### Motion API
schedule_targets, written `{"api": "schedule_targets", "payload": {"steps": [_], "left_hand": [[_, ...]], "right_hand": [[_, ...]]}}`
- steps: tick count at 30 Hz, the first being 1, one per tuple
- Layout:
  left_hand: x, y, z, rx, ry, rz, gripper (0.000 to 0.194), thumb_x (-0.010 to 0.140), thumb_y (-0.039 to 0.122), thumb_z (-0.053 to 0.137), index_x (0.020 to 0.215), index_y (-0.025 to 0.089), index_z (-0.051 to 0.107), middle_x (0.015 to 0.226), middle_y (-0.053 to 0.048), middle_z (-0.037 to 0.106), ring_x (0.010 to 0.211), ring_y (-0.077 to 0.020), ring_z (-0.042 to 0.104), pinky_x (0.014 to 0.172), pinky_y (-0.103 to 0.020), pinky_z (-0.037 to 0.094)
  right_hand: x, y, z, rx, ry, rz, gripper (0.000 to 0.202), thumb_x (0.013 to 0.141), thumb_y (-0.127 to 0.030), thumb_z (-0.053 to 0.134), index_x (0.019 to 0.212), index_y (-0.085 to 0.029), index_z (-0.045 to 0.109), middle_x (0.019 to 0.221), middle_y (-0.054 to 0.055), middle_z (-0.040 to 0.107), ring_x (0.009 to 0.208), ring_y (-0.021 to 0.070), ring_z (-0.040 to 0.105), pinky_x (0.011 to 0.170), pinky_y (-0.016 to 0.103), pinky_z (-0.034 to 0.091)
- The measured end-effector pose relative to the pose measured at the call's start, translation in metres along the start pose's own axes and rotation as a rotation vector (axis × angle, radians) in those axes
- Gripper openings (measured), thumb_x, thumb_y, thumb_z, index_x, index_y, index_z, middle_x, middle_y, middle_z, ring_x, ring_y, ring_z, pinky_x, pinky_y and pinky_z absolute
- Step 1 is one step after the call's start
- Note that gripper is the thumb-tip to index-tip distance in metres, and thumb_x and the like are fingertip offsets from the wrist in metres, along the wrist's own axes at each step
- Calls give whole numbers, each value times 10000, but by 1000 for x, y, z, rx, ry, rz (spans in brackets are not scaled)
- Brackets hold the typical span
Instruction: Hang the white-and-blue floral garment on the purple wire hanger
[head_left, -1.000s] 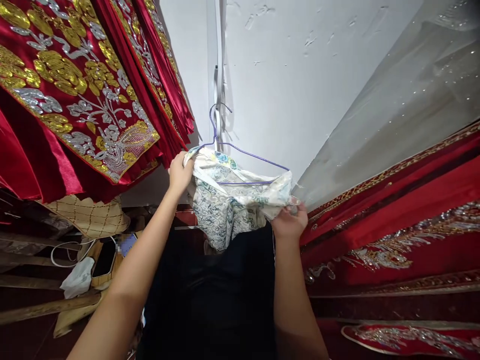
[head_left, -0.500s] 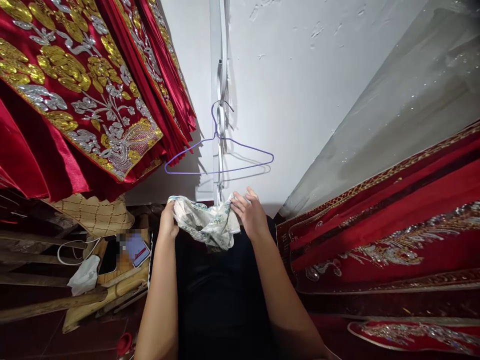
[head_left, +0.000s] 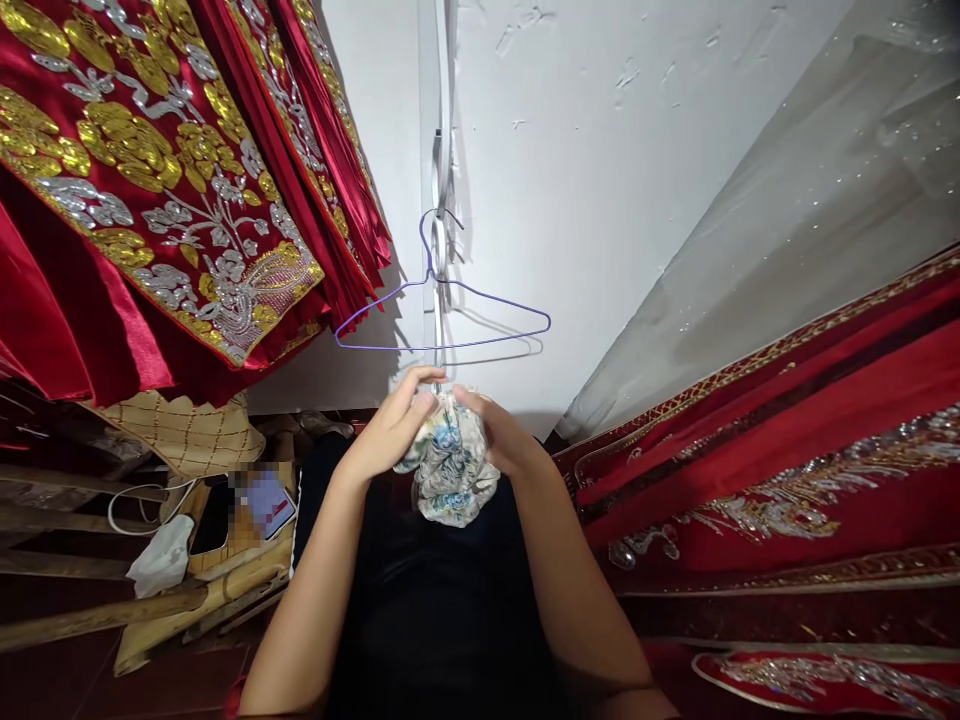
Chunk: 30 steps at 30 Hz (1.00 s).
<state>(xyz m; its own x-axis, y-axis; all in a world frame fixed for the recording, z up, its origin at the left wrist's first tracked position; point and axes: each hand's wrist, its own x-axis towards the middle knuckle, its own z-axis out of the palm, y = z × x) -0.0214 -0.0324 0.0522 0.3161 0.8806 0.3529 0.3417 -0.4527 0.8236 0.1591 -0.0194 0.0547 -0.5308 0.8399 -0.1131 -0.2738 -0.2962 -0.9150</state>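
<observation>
A bunched white cloth with a blue and green floral print [head_left: 454, 470] is between my two hands, below the purple wire hanger [head_left: 480, 347]. My left hand [head_left: 397, 425] holds the cloth's upper left side, its fingers bent over the top. On the upper right side my right hand [head_left: 504, 432] grips the cloth, its fingertips near those of my left hand. The lower part of the cloth hangs in gathered folds over my dark clothing.
Red embroidered garments [head_left: 135, 140] hang at the upper left, and more red beaded fabric [head_left: 765, 470] spreads at the right beside sheer white fabric [head_left: 795, 200]. A phone [head_left: 212, 515] and a plastic bag [head_left: 161, 556] lie at the lower left.
My hands have come closer together, my left moving right and up. The cloth, stretched sideways between them before, is now gathered into a narrower bundle that hangs lower.
</observation>
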Motion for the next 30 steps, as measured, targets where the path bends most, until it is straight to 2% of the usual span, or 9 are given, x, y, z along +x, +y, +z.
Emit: {"api": "schedule_targets", "payload": {"steps": [3, 7, 11, 14, 17, 20, 23, 26, 30], "left_hand": [[7, -26, 4, -94, -239, -67, 672, 1005, 638, 150, 1226, 217, 625, 1135, -86, 695, 1113, -266, 611, 995, -387, 483], [0, -38, 5, 165, -502, -75, 699, 966, 706, 233, 878, 177, 682, 878, -80, 715, 841, -242, 639, 814, -337, 499], [-5, -32, -23, 608, -579, -125, 546, 927, 677, 414, 871, 210, 691, 792, -57, 712, 756, -240, 654, 757, -329, 450], [-4, -39, -54, 872, -547, -267, 371, 907, 537, 499, 1010, 259, 722, 933, -87, 750, 883, -299, 690, 782, -362, 455], [-4, -60, -82, 992, -517, -392, 299, 878, 415, 510, 984, 264, 745, 984, -117, 750, 943, -328, 688, 769, -375, 474], [-6, -84, -106, 1044, -387, -395, 306, 871, 420, 507, 955, 239, 739, 1011, -138, 737, 1049, -350, 649, 831, -399, 488], [-5, -97, -125, 1005, -187, -326, 361, 910, 448, 448, 1011, 211, 702, 1112, -134, 709, 1123, -326, 615, 932, -397, 476], [2, -91, -132, 882, -23, -241, 374, 941, 449, 394, 1093, 210, 638, 1202, -117, 665, 1106, -278, 619, 931, -363, 480], [23, -71, -123, 842, 71, -117, 287, 931, 402, 383, 867, 205, 582, 976, -116, 677, 922, -263, 633, 819, -353, 478]], "right_hand": [[-4, -21, -5, -272, -125, 67, 273, 739, -386, 791, 902, -188, 697, 749, 20, 687, 696, 185, 633, 665, 298, 498], [-13, -57, -16, -610, -233, 67, 190, 771, -307, 702, 650, -183, 625, 632, -8, 586, 553, 117, 488, 524, 258, 379], [-11, -82, -35, -840, 14, -136, 111, 772, -233, 607, 707, -173, 674, 700, 20, 625, 596, 132, 517, 535, 264, 370], [12, -77, -55, -750, 354, -423, 370, 777, -228, 552, 1109, -193, 710, 870, 44, 689, 668, 166, 577, 597, 286, 425], [46, -57, -72, -750, 418, -491, 523, 801, -269, 532, 1317, -245, 620, 1092, 56, 699, 786, 196, 612, 710, 320, 477], [75, -31, -83, -849, 340, -443, 428, 821, -314, 515, 1198, -216, 693, 1155, 70, 696, 874, 217, 610, 800, 335, 470], [87, -16, -93, -859, 364, -420, 292, 803, -325, 505, 894, -161, 729, 844, 55, 687, 764, 203, 572, 699, 300, 424], [80, -14, -101, -865, 427, -435, 196, 754, -312, 551, 718, -159, 668, 674, 17, 588, 689, 174, 521, 620, 272, 354], [63, -20, -103, -870, 388, -405, 150, 732, -289, 554, 669, -170, 620, 621, -10, 525, 615, 144, 449, 579, 268, 308]]}}
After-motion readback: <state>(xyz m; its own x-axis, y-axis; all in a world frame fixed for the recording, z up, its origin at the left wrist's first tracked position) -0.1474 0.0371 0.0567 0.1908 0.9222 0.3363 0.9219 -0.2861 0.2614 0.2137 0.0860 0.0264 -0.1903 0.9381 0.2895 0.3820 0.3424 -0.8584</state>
